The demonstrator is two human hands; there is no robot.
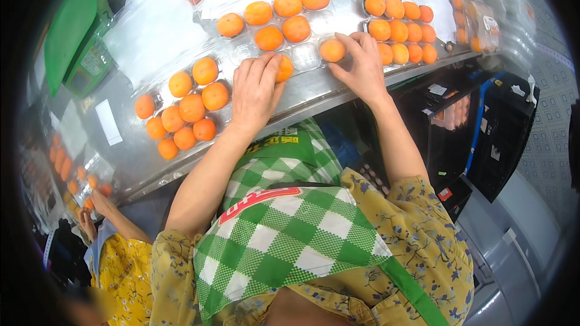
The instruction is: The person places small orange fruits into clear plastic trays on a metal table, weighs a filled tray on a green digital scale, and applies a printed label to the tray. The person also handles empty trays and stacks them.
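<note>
My left hand (pixel 257 90) curls over an orange-coloured fruit (pixel 284 69), seemingly a persimmon, at the near edge of a clear plastic tray (pixel 306 55). To its right, my right hand (pixel 364 65) has thumb and fingers around another persimmon (pixel 332 50) at the tray's near right corner. Between the two fruits a compartment holds nothing. Farther back in this tray sit several persimmons (pixel 296 28), and some cups there are bare. Left of my left hand, more persimmons (pixel 191 107) fill most of another clear tray.
Filled fruit trays (pixel 398 31) stand at right on the metal table (pixel 131 145). Clear plastic sheeting (pixel 154 31) lies at the back, near a green scale (pixel 86 63). Black crates (pixel 503 131) stand right, below table height. At far left, another person's hands (pixel 97 206) handle fruit.
</note>
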